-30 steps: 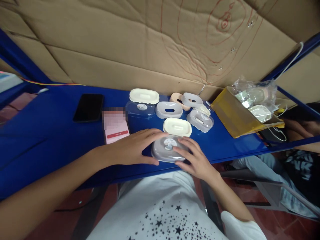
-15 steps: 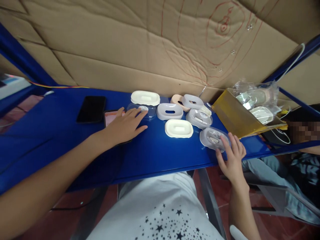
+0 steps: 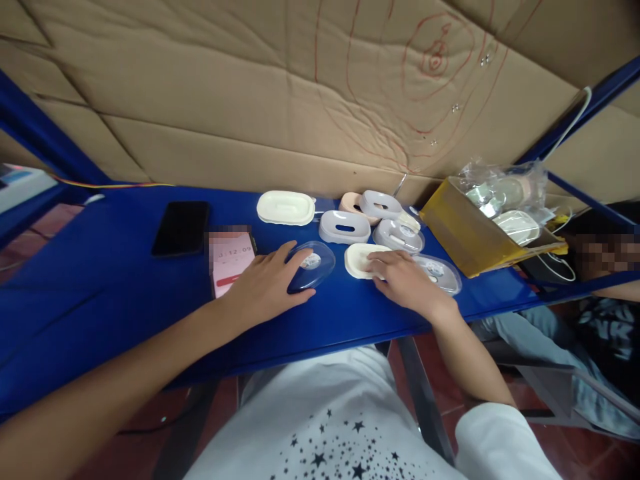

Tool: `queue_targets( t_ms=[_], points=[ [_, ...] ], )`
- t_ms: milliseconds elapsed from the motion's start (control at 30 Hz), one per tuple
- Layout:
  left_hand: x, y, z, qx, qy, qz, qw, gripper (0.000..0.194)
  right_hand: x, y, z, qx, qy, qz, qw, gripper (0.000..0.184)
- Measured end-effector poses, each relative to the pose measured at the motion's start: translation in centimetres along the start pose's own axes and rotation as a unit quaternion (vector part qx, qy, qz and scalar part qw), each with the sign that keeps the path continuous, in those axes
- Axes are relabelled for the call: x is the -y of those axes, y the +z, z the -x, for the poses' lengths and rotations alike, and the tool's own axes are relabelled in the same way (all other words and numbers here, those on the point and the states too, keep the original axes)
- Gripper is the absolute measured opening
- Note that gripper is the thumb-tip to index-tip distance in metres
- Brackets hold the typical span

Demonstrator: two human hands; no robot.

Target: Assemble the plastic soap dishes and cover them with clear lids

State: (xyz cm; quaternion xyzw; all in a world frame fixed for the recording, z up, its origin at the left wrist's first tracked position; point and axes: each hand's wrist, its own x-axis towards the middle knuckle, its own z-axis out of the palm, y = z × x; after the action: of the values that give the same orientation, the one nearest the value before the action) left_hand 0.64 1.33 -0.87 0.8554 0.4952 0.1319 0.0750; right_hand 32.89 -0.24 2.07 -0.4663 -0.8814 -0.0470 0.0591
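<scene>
My left hand (image 3: 265, 287) holds a clear plastic lid (image 3: 313, 265) on the blue table (image 3: 100, 293), fingers curled round its near edge. My right hand (image 3: 405, 280) rests on a cream soap-dish tray (image 3: 361, 259), fingers bent over it. A closed clear-lidded case (image 3: 440, 272) lies just right of that hand. Behind stand a cream tray (image 3: 286, 207), a grey tray (image 3: 345, 227), another grey tray (image 3: 383, 203) on a peach one, and a second clear-lidded case (image 3: 399, 235).
A black phone (image 3: 181, 228) and a phone with a pink screen (image 3: 229, 258) lie left of my left hand. A yellow box (image 3: 470, 233) with bagged parts sits at the right. Cardboard (image 3: 300, 87) walls the back. Another person sits at the right edge.
My left hand pulled the clear lid from the back row toward me. My right hand left the closed case at the right and moved left onto the cream tray.
</scene>
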Motion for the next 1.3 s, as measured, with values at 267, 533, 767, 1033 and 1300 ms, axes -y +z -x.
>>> queue_targets(
  t_ms=[267, 533, 767, 1033, 1300],
  points=[
    [2.0, -1.1, -0.7, -0.093, 0.0, 0.109, 0.99, 0.065, -0.6, -1.2, -6.9, -0.004, 0.037, 0.004, 0.999, 0.036],
    [2.6, -1.0, -0.5, -0.067, -0.028, 0.02, 0.997, 0.059, -2.2, 0.6, -7.3, 0.01, -0.08, -0.121, 0.989, 0.041],
    [1.7, -0.2, -0.1, -0.024, -0.036, -0.065, 0.997, 0.06, -2.4, 0.9, -8.0, -0.017, -0.032, -0.095, 0.995, 0.035],
    [1.7, 1.0, 0.0, -0.047, 0.0, -0.048, 0.998, 0.06, -0.5, -2.5, -2.5, -0.148, 0.013, -0.025, 0.989, 0.031],
    [1.2, 0.8, -0.9, -0.102, 0.01, -0.066, 0.993, 0.053, 0.3, 1.1, 4.2, -0.121, 0.014, 0.021, 0.992, 0.032]
  ],
)
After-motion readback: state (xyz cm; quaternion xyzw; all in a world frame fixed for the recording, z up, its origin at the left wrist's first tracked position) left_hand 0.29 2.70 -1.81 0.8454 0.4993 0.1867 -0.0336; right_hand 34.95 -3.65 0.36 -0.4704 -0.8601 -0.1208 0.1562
